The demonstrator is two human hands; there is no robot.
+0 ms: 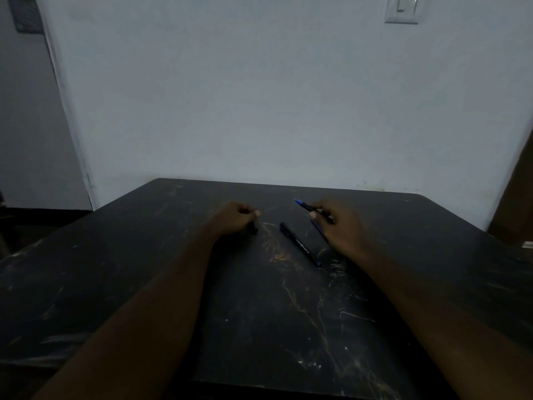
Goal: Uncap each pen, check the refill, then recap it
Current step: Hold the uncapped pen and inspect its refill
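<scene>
Head view, dim light. I see both bare forearms reaching out over a dark, scratched tabletop (288, 313) that butts against a pale wall (259, 96).

Right hand (340, 226) grips an uncapped black pen with a blue tip (310, 207); the barrel is pinched between thumb and fingers, and the tip points up and left, lifted off the table. Just under that hand a thin blue-edged stick (317, 228) pokes out near the table surface; I cannot tell whether it is another pen or part of the held one, mostly hidden by the hand.

Left hand (235, 217) is curled into a loose fist, resting on the tabletop, thumb tip toward the right. A small dark object (253, 228) shows at the lower edge of the fist, touching the table; it looks like a black pen cap but is too dark to confirm, and I cannot tell if the fingers actually clamp it.

Between the two hands lies a capped black pen with white lettering and a blue end (300, 243), flat on the table, diagonal, cap end far-left, blue end near-right. It touches neither hand.

White wall switch plate (402, 8) at the top right. Brown door edge (516, 197) at the far right.
</scene>
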